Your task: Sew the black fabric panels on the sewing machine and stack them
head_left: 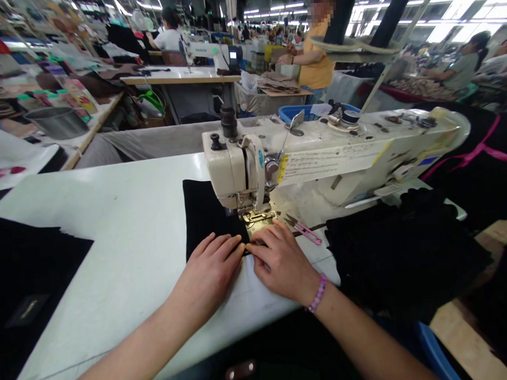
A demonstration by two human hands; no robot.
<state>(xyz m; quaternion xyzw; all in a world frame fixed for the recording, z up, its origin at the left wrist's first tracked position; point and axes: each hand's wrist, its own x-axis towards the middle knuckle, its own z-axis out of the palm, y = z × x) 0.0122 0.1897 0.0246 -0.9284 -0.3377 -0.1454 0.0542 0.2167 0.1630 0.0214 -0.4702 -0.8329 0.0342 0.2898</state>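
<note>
A black fabric piece (201, 210) lies flat on the white table, its right edge under the needle area of a sewing machine (231, 174). My left hand (217, 265) rests on the fabric's near part, fingers stretched forward, thumb and index fingertip together at its near right corner. From the other side my right hand (278, 257) meets that corner, its index fingertip touching the fabric edge and the other fingers bent over the lit metal plate (255, 227). The thumb is partly hidden. Pink-handled thread snips (304, 230) lie just right of my right hand.
More black fabric (24, 281) with a label covers the table's left side. A stack of black pieces (401, 250) sits at the right. Thread cones (391, 15) stand on a rack behind the machine. A co-worker in a yellow shirt (316, 50) stands farther back.
</note>
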